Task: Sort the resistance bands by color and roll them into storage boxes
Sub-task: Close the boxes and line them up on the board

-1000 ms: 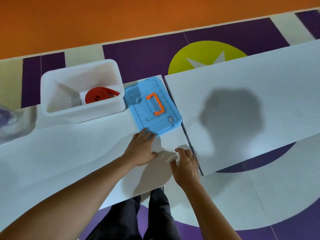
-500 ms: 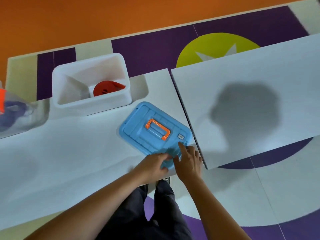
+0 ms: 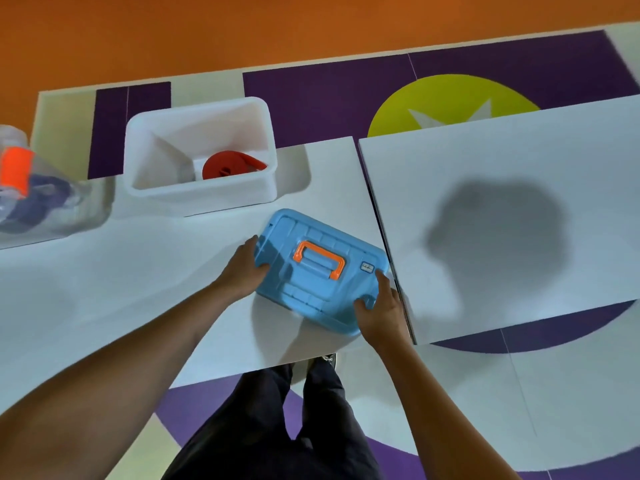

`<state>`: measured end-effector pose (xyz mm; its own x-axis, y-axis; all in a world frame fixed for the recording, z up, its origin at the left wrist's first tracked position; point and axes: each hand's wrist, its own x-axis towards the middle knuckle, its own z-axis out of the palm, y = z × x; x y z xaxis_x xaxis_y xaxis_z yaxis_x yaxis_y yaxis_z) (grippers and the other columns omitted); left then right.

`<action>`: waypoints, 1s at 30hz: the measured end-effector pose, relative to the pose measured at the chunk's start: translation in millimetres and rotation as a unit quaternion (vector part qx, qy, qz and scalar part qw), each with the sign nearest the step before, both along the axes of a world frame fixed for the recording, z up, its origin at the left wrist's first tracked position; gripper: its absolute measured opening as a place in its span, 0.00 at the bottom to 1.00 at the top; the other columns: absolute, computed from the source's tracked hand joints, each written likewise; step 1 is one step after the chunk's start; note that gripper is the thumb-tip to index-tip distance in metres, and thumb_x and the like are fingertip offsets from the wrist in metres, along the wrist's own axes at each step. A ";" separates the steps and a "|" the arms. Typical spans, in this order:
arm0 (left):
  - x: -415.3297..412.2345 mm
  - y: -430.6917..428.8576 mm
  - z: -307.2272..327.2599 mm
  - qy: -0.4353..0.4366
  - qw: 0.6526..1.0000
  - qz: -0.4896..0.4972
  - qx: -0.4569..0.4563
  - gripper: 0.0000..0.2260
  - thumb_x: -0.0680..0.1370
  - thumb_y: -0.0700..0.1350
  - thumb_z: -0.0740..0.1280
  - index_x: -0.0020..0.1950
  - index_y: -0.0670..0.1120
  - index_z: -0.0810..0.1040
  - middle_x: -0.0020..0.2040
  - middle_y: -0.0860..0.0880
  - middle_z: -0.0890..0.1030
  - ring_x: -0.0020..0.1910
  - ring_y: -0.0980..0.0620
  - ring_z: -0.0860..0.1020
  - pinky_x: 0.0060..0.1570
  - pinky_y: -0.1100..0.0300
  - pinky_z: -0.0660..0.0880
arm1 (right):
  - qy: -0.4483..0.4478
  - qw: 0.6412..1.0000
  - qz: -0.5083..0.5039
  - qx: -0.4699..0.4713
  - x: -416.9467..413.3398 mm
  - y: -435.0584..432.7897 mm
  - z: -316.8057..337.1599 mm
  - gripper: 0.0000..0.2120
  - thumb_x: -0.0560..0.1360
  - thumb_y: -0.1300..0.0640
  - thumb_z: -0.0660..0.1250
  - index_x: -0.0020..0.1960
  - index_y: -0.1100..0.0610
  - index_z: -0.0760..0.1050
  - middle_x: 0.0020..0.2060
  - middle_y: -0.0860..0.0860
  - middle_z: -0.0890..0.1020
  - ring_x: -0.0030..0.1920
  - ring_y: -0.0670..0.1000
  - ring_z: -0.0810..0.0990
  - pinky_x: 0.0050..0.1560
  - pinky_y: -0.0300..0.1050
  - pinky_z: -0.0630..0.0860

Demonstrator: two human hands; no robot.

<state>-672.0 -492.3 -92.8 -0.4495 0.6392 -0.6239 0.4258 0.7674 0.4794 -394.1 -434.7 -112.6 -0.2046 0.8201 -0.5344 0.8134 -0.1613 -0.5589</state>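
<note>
A blue box lid (image 3: 318,271) with an orange handle (image 3: 319,259) is lifted slightly above the white table (image 3: 138,292), tilted. My left hand (image 3: 242,268) grips its left edge and my right hand (image 3: 379,308) grips its near right corner. Behind it stands an open white storage box (image 3: 201,150) with a rolled red resistance band (image 3: 230,165) inside at the right. At the far left sits a clear storage box (image 3: 31,195) with dark blue bands inside and an orange latch (image 3: 15,168).
A second white table (image 3: 519,220) adjoins on the right, with a narrow gap between the two. My shadow falls on it. My dark trousers and shoes show below the near table edge. The floor is purple, yellow and orange.
The blue lid has been pulled from beside the white box toward me. My hands have shifted from its near edge to opposite sides and now grip it.
</note>
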 end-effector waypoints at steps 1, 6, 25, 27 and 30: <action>2.3 -3.8 3.8 -0.009 1.000 0.007 0.005 0.30 0.80 0.44 0.65 0.80 0.44 0.59 0.74 0.42 0.69 0.71 0.41 0.71 0.65 0.52 0.70 | 0.008 1.000 -0.022 -0.010 -4.4 1.1 2.7 0.37 0.77 0.49 0.67 0.81 0.45 0.53 0.70 0.56 0.73 0.69 0.59 0.72 0.68 0.59 0.73; 9.7 -33.5 21.2 -0.022 0.997 0.026 0.073 0.31 0.77 0.49 0.66 0.79 0.49 0.62 0.73 0.45 0.69 0.71 0.46 0.71 0.71 0.48 0.70 | 0.073 0.988 -0.134 0.022 -24.7 5.6 20.3 0.35 0.70 0.51 0.67 0.76 0.44 0.61 0.67 0.50 0.75 0.66 0.57 0.75 0.65 0.61 0.76; -100.7 -78.3 114.5 0.075 0.945 0.175 0.266 0.29 0.80 0.39 0.68 0.80 0.47 0.63 0.75 0.48 0.68 0.71 0.46 0.67 0.69 0.56 0.64 | 0.149 0.979 -0.048 0.133 -211.8 92.0 99.5 0.17 0.74 0.47 0.61 0.59 0.51 0.79 0.49 0.50 0.84 0.52 0.56 0.82 0.54 0.54 0.81; -126.0 -70.0 113.1 0.081 0.946 0.180 0.255 0.28 0.79 0.39 0.68 0.79 0.45 0.65 0.75 0.45 0.70 0.71 0.43 0.69 0.71 0.51 0.66 | 0.157 0.978 -0.038 0.130 -237.5 101.2 103.0 0.19 0.76 0.49 0.64 0.66 0.52 0.76 0.57 0.51 0.83 0.59 0.57 0.80 0.60 0.55 0.78; -159.0 -56.0 112.7 0.094 0.951 0.178 0.233 0.27 0.78 0.45 0.68 0.76 0.41 0.69 0.73 0.41 0.74 0.70 0.39 0.72 0.71 0.44 0.68 | 0.143 0.983 -0.017 0.113 -270.0 111.0 109.1 0.24 0.78 0.53 0.67 0.73 0.54 0.69 0.59 0.50 0.80 0.63 0.56 0.77 0.61 0.51 0.76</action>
